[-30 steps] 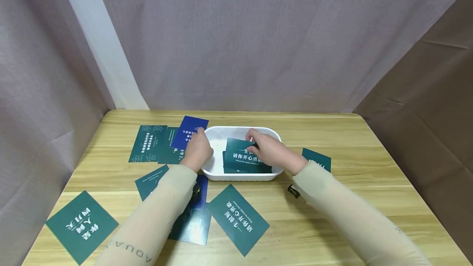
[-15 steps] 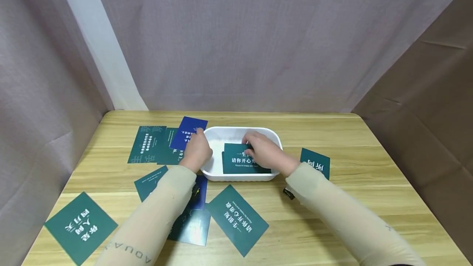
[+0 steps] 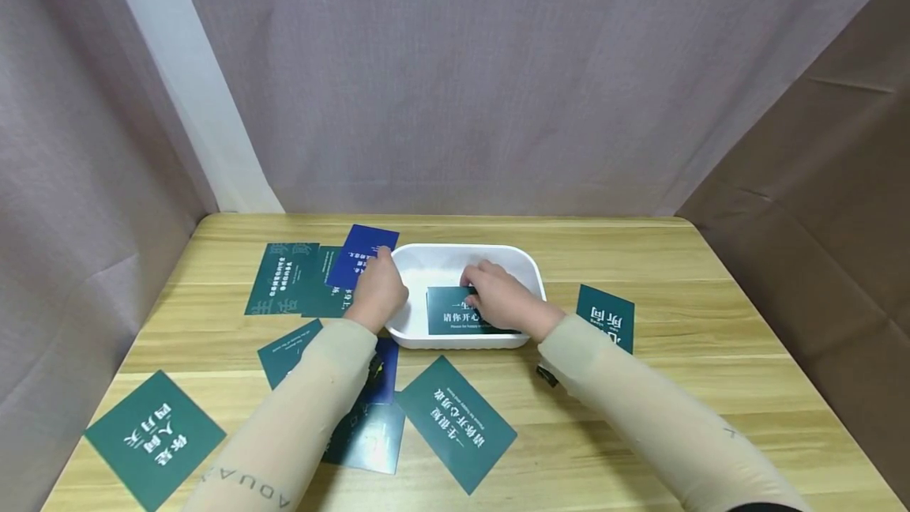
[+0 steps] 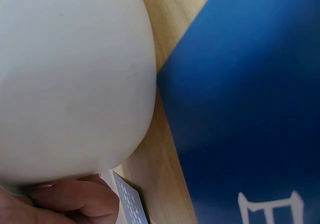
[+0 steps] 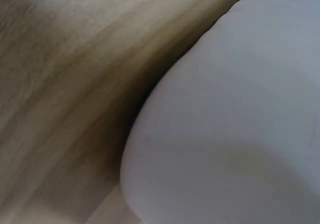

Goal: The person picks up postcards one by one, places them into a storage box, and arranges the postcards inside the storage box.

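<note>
A white plastic tray (image 3: 465, 342) stands at the table's middle. My left hand (image 3: 380, 291) grips its left end; in the left wrist view, curled fingers (image 4: 80, 199) show at the tray's wall (image 4: 80, 94). Inside the tray lies a dark green card (image 3: 448, 310) with white lettering. My right hand (image 3: 503, 300) reaches in over the tray's right side and holds this card by its upper part, covering its right half. Only the tray's outer wall (image 5: 225, 124) and wood show in the right wrist view.
Left of the tray, a blue card (image 3: 364, 251) overlaps green cards (image 3: 284, 279). More cards lie in front: one far left (image 3: 156, 439), one front centre (image 3: 458, 423), several under the left sleeve (image 3: 298, 409). Another green card (image 3: 607, 314) lies right. Curtains (image 3: 455, 77) hang behind the table.
The green card, tilted up in the right hand a second ago, has come down flat in the tray and slid slightly left. The right hand moved left and down with it; the left hand stayed put.
</note>
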A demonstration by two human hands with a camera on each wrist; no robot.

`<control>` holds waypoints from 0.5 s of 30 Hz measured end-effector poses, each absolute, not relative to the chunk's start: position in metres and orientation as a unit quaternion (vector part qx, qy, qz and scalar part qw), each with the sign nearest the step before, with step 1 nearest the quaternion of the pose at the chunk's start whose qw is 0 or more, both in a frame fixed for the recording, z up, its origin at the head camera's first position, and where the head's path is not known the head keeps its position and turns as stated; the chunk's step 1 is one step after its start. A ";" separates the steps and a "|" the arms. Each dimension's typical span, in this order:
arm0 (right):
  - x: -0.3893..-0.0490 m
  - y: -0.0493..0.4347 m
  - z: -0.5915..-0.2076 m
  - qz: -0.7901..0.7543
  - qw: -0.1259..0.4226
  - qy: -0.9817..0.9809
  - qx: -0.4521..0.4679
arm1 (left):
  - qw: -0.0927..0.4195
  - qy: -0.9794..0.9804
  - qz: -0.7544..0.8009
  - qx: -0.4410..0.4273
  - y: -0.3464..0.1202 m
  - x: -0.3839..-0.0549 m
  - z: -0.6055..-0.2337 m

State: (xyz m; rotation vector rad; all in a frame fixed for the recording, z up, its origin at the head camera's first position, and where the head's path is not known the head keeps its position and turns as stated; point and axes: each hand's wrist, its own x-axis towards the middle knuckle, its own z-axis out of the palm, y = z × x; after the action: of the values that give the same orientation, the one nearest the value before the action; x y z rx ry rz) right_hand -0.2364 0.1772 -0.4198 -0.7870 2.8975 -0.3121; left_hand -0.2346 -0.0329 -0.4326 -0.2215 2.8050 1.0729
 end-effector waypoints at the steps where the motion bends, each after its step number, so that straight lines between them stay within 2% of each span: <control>1: -0.236 0.177 -0.420 -0.102 0.063 0.958 -0.260 | 0.066 0.929 0.356 -0.073 -0.033 -0.235 -0.433; 15: -0.237 0.174 -0.425 -0.081 0.069 0.961 -0.255 | 0.051 0.936 0.341 -0.067 -0.032 -0.234 -0.432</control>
State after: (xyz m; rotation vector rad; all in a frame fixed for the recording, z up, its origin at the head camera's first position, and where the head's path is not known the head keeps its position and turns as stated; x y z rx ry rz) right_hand -0.2365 0.1744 -0.4248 -0.7672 2.8940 -0.2432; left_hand -0.2342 -0.0321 -0.4317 -0.2038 2.8506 1.0369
